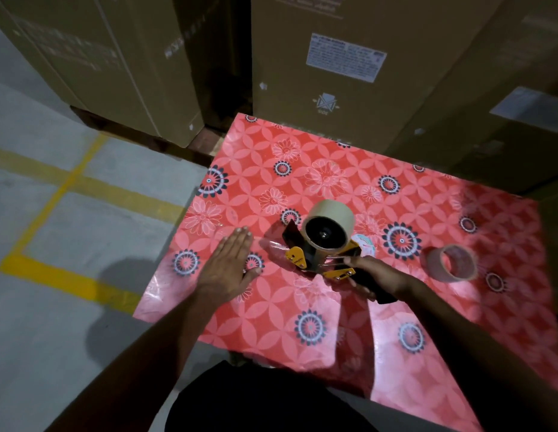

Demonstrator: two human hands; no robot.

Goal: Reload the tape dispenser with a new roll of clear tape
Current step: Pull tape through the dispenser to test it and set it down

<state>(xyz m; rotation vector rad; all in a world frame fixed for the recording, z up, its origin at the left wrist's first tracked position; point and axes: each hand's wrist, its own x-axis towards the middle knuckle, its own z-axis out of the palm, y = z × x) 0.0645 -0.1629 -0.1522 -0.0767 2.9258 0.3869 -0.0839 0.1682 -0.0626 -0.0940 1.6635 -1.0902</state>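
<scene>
Item: tape dispenser (pixel 326 258), hand-held gun type, near the middle of the worktop (pixel 302 157). Yellow metal side plates, black handle, black hub; rigid, with hard edges, and a cutter blade likely at the front, so best taken by the handle. Right hand (pixel 375 275) is wrapped round that handle, fingers closed on it.

Item: tape roll (pixel 330 227) seated on the dispenser hub. Pale tan cylinder, dark hollow centre facing up toward the viewer. Probably light, stiff at the core, smooth and a little slick on the outer wrap; grip it by the rim.

Item: second roll (pixel 451 262), loose on the worktop, well to the right of the dispenser. Translucent, thin-walled, standing on edge; liable to roll if nudged.

Item: left hand (pixel 231 263), flat on the worktop beside the dispenser, palm down, fingers together, pinching nothing. A clear strip seems to run from the dispenser toward it; too faint to be sure.

Item: worktop covering, glossy red sheet with floral print, slippery-looking.

Item: cardboard cartons (pixel 333 57), stacked behind
</scene>
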